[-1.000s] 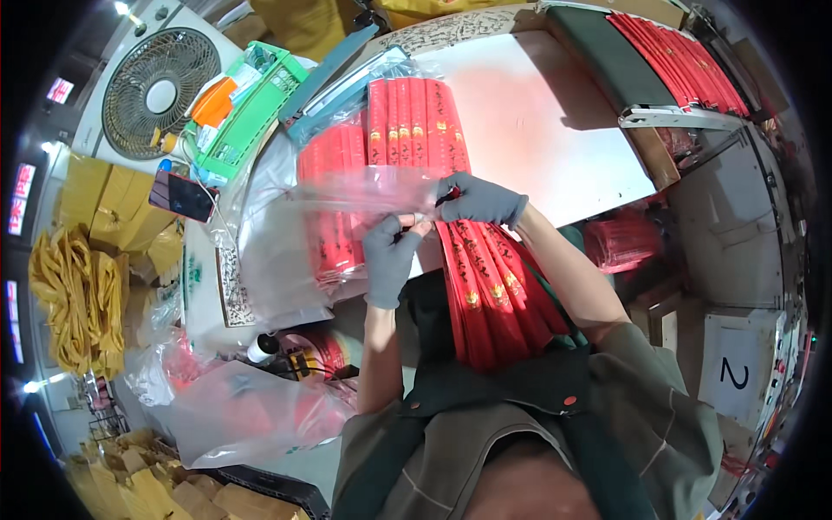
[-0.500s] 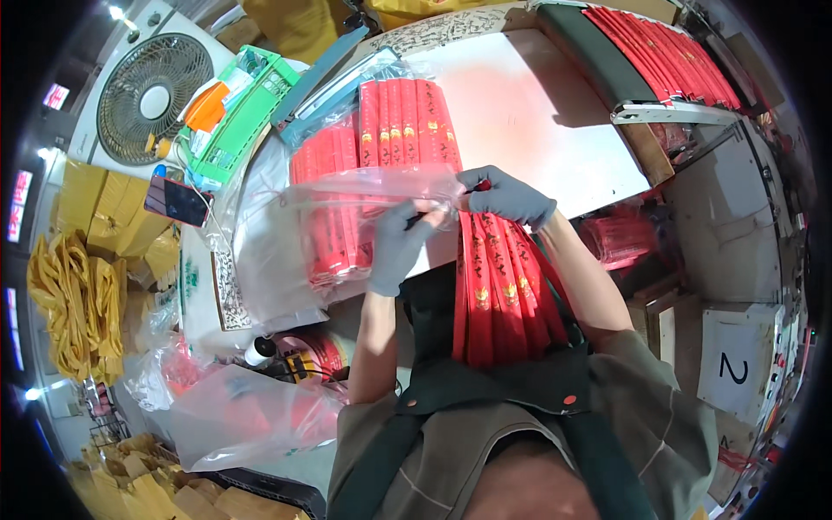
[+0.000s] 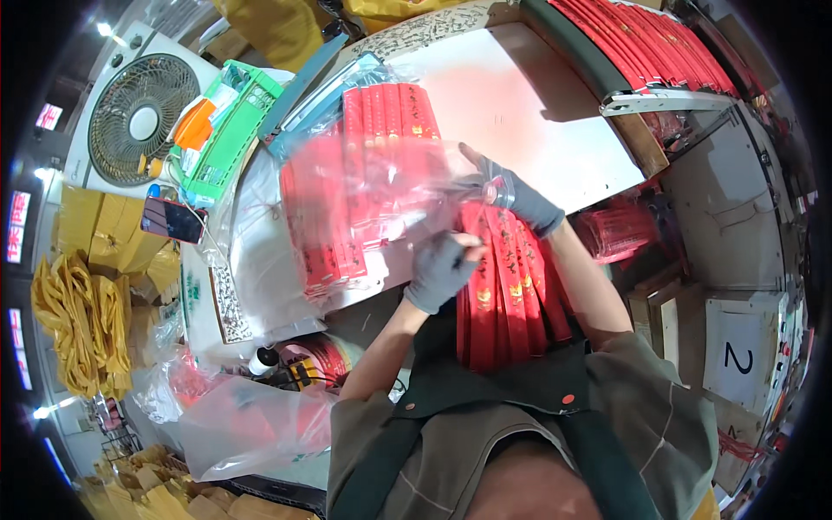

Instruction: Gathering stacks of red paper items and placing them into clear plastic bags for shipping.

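Red strips (image 3: 511,290) with dark script, gold marks, left hand (image 3: 444,270) curled beside them, right hand (image 3: 511,192) near clear bag (image 3: 390,186), cannot tell whether fingers grip

Left of the fingers of the right hand (image 3: 522,199), the clear plastic bag (image 3: 374,184) is blurred. Those fingers partly hide the red printed strips' (image 3: 503,290) upper ends; far beyond them, a yellow sack (image 3: 394,10) is cropped.

White-topped worktop (image 3: 511,130) with a pale patterned border (image 3: 425,33), round grey-caged fan (image 3: 144,121), large flat pale-grey panel (image 3: 724,208) at right, small bright white light (image 3: 104,29) at upper left, probably a lamp
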Available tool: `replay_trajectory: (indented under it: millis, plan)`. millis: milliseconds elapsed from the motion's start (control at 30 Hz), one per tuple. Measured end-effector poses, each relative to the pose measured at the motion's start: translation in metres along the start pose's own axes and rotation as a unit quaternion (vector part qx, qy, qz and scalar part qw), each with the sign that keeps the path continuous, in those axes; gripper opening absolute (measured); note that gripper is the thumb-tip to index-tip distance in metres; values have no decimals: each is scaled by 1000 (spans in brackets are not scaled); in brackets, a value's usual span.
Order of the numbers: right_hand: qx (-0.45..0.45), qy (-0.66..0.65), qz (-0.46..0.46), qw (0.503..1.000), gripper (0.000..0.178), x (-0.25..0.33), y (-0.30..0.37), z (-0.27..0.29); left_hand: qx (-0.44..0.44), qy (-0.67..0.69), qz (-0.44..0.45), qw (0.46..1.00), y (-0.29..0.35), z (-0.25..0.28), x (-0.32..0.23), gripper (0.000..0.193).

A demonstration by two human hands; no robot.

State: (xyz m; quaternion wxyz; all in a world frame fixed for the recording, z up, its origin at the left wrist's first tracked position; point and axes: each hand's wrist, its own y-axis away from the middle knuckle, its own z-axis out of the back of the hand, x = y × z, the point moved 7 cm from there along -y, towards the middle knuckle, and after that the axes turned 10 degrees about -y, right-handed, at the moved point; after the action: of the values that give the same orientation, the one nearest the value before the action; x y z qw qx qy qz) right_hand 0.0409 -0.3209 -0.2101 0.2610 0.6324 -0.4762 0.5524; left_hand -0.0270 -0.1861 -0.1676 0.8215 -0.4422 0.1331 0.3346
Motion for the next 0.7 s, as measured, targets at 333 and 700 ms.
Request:
replay_trajectory:
  millis: [333,700]
  plan:
    - [-51,2,-118,992,82,-19,161,-56,96,27,50,994,118,-4,-28,35]
    - [11,717,157,679,48,203,26,-16,77,281,94,952,-126,107,85,53]
